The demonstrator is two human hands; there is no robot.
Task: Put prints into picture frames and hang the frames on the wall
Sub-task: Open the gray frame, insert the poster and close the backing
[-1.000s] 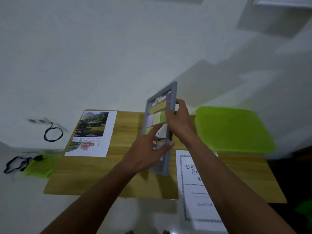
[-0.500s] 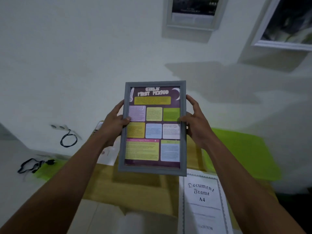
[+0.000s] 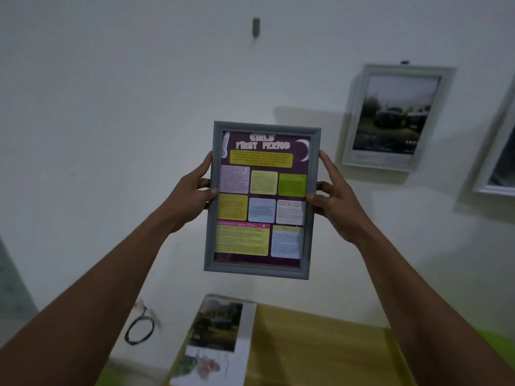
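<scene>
since half a second ago the grey frame (image 3: 262,201) has risen from just over the table to the middle of the picture, and the view has tilted up, so a small dark hook (image 3: 255,26) now shows at top centre.

the white wall (image 3: 111,135) fills most of the view, and the frame is held upright in front of it, well below that hook. the wooden table (image 3: 320,344) sits at the bottom, directly under the frame, so i judge a drop would land the glass on it or on the loose print (image 3: 220,338) lying at its left end.

a hung frame (image 3: 390,118) is at right, near the held one. drifting right during the lift could knock it askew.

the left hand (image 3: 189,196) clamps the frame's left rail and the right hand (image 3: 334,201) its right rail, thumbs on the front and fingers reaching up the edges. this is a side pinch only, with nothing under the bottom rail, so it could slip as the arms stretch upward.

the hanger on the back is hidden, so catching the hook will likely be done blind. a miss, or a half-catch released too soon, is the main risk.
</scene>
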